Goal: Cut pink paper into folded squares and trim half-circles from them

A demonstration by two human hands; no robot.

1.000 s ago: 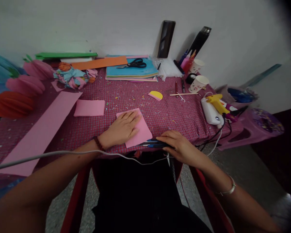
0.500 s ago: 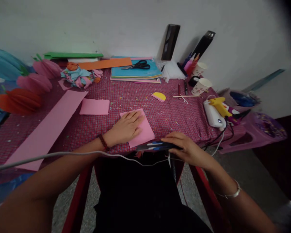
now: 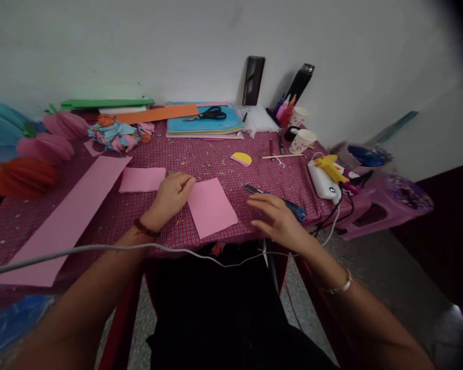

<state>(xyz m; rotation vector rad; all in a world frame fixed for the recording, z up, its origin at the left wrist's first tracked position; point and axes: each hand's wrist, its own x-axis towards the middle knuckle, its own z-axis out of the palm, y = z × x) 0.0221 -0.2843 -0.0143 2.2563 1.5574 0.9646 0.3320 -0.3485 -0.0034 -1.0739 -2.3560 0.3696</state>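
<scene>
My left hand [image 3: 173, 195] is at the upper left edge of a pink paper piece [image 3: 213, 208], its fingers bent together over the paper's corner. Whether they grip the corner is hidden. Beside that hand, on its left, lies a small stack of pink paper [image 3: 142, 180]. Over the table to the right of the paper, my right hand [image 3: 280, 221] has its fingers apart and holds nothing. A utility knife [image 3: 295, 209] with a blue and black handle lies just beyond the right hand, its blade out and pointing left.
A long pink strip [image 3: 67, 221] lies on the left near paper pumpkins [image 3: 23, 177]. Scissors [image 3: 212, 113] rest on coloured sheets at the back. On the right are paper cups [image 3: 303, 141] and a yellow glue gun [image 3: 332, 167]. A white cable [image 3: 119, 247] crosses in front.
My left hand has slid left off the middle of the pink paper, and its fingers have bent. The right hand has let go of the utility knife, which now lies on the table.
</scene>
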